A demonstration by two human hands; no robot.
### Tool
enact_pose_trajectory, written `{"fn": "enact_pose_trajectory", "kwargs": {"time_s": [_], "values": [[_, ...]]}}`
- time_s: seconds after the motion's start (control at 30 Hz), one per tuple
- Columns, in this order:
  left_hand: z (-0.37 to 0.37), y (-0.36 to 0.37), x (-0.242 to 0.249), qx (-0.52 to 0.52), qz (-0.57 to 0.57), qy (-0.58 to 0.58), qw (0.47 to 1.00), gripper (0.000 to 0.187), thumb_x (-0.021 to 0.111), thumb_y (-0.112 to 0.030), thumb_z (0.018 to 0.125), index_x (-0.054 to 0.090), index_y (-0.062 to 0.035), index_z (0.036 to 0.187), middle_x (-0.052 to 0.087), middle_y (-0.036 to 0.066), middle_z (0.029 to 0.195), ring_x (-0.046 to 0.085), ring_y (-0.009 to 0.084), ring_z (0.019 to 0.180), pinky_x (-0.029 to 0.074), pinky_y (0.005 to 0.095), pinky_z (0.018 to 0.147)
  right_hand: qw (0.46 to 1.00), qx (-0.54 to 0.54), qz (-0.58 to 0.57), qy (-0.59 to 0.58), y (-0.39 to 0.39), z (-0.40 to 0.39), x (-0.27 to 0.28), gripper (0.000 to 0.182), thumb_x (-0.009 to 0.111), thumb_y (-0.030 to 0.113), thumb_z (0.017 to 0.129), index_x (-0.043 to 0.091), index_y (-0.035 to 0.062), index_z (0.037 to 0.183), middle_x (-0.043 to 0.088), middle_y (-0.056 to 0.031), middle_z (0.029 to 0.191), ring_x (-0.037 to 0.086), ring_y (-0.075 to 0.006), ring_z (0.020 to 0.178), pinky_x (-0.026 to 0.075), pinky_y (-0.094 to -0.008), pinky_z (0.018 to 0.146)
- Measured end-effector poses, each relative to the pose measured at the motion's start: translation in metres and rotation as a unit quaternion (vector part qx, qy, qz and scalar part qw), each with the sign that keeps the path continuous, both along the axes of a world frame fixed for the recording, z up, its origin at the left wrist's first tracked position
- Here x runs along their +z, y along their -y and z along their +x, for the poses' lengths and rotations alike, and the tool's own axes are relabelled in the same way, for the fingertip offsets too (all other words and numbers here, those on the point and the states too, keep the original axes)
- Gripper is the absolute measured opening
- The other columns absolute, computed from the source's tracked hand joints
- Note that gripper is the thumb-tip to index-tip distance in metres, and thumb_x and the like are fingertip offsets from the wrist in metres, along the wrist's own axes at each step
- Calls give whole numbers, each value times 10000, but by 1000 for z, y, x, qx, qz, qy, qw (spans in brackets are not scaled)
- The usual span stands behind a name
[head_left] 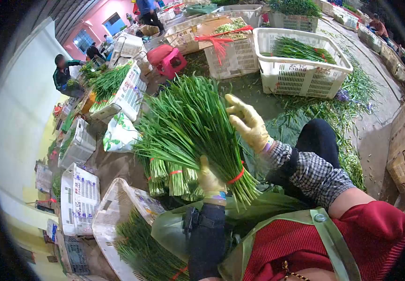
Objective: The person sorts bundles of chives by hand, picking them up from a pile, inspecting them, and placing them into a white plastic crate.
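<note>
A large bundle of long green leafy stalks [198, 122], tied near its cut ends with a red band [235, 175], lies across the middle of the head view. My left hand [209, 180], in a yellowish glove, is against the underside of this bundle near the band, its fingers partly hidden by the stalks. My right hand [249, 122], gloved too, is raised at the bundle's right side with its fingers apart and holds nothing. Several smaller tied bundles [176, 180] with pale stalk ends sit behind my left hand.
A white crate [305, 79] with green bundles stands at upper right. Another white crate [113, 206] with greens is at lower left. A pink stool [170, 64], a white bag [120, 133] and loose stalks [352, 93] lie around. A person [64, 75] works at upper left.
</note>
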State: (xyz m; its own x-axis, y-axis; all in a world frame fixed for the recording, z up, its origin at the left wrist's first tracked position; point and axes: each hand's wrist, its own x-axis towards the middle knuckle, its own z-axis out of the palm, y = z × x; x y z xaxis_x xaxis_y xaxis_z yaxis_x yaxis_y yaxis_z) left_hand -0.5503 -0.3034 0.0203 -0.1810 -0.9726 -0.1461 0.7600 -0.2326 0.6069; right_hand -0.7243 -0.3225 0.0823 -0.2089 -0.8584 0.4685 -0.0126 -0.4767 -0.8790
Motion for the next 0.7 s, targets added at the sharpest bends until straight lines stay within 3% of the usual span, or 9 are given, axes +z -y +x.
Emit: {"fn": "enact_pose_trajectory", "kwargs": {"time_s": [0.13, 0.2, 0.27, 0.37, 0.47, 0.5, 0.53, 0.6, 0.7], "values": [[-1, -10, 17, -27, 16, 76, 997, 547, 478, -469, 995, 507, -17, 1302, 627, 105, 1221, 629, 251, 1058, 530, 401, 921, 977, 210, 11, -32, -21, 28, 40, 332, 534, 72, 978, 573, 20, 1303, 616, -71, 1239, 596, -91, 922, 527, -252, 768], [1, -6, 3, -10, 8, 138, 990, 570, 465, -484, 997, 500, -7, 1306, 629, 109, 1212, 628, 234, 1060, 531, 389, 916, 983, 137, 16, -122, -10, 34, 26, 326, 594, 173, 953, 623, 31, 1244, 687, -83, 1113, 652, -141, 969, 530, -280, 828], [5, -3, -14, -3, -7, 90, 996, 522, 556, -397, 970, 497, -14, 1320, 616, 114, 1240, 622, 247, 1076, 523, 409, 930, 985, 143, 77, 55, -1, 40, 17, 332, 593, 178, 950, 621, 33, 1247, 688, -64, 1063, 639, -104, 865, 531, -247, 769], [0, -3, -11, 27, -13, -5, 1000, 489, 672, -281, 915, 521, -52, 1320, 621, 105, 1250, 629, 284, 1069, 522, 445, 942, 983, 98, 109, 110, -9, 32, 30, 308, 545, 172, 965, 634, 23, 1221, 694, -56, 1007, 616, -84, 740, 525, -235, 717], [-1, 2, -21, 35, -28, 11, 999, 539, 624, -327, 952, 455, -15, 1358, 572, 108, 1280, 587, 272, 1109, 490, 421, 963, 977, 130, 161, 49, -10, 28, 24, 298, 553, 190, 966, 647, 33, 1200, 697, -61, 983, 614, -78, 741, 523, -232, 717], [0, 4, -24, 48, -22, 31, 998, 532, 632, -314, 949, 457, -23, 1358, 565, 105, 1284, 585, 259, 1103, 489, 414, 963, 979, 105, 172, -12, -4, 31, 13, 280, 586, 195, 948, 662, 55, 1179, 709, -78, 972, 647, -125, 777, 535, -263, 732], [-1, 4, -24, 48, -28, 29, 998, 532, 638, -310, 946, 459, -22, 1355, 565, 104, 1285, 584, 255, 1104, 487, 409, 964, 983, 61, 79, -151, -3, 33, 14, 314, 662, 239, 893, 669, 83, 1165, 707, -92, 963, 676, -203, 829, 545, -320, 751], [-2, 2, -22, 47, -41, 27, 998, 534, 650, -304, 939, 463, -19, 1350, 563, 102, 1288, 582, 247, 1106, 485, 400, 964, 925, -18, 100, -365, -10, 36, 25, 388, 728, 306, 816, 676, 98, 1139, 698, -91, 952, 679, -257, 879, 544, -371, 771], [3, 5, -31, 42, -6, 44, 998, 529, 670, -297, 926, 479, -29, 1341, 582, 101, 1260, 587, 241, 1088, 489, 388, 947, 934, -26, 112, -338, -4, 38, 15, 407, 762, 358, 759, 684, 90, 1055, 683, -106, 924, 676, -262, 867, 537, -387, 766]]}}
